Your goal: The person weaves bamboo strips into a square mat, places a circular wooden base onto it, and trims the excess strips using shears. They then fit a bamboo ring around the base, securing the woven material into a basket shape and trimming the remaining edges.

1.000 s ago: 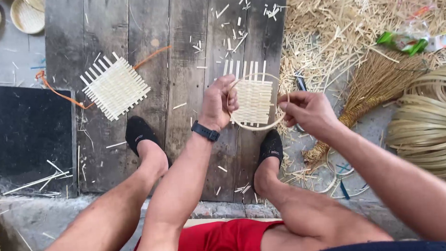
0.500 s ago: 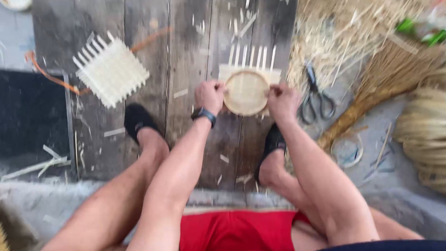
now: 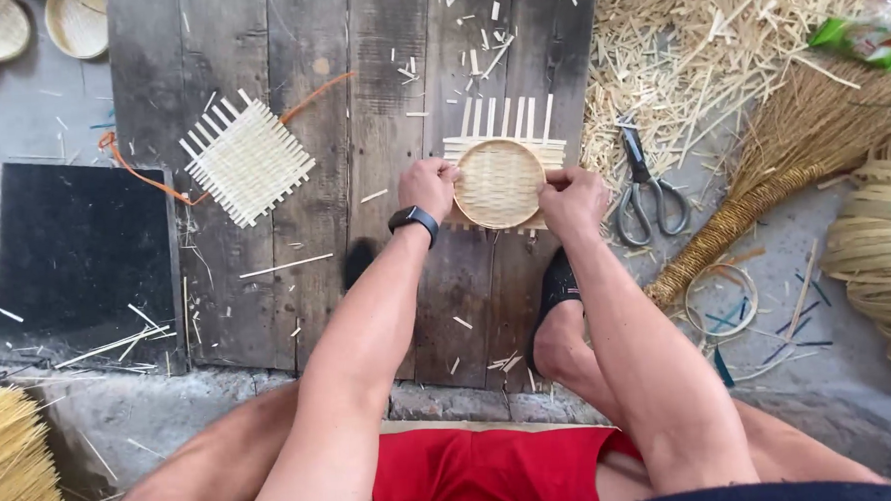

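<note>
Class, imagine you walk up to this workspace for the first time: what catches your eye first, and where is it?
At the centre, the left hand and right hand grip a small round woven basket from either side, over a square woven mat on dark wooden planks. A second woven mat lies to the left with an orange cord beside it. Right of the planks, scissors lie by a heap of straw offcuts.

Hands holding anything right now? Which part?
Yes. Both hands grip the small round woven basket by its rim: left hand on the left edge, right hand on the right edge. It sits over a flat woven mat on the planks.
</note>
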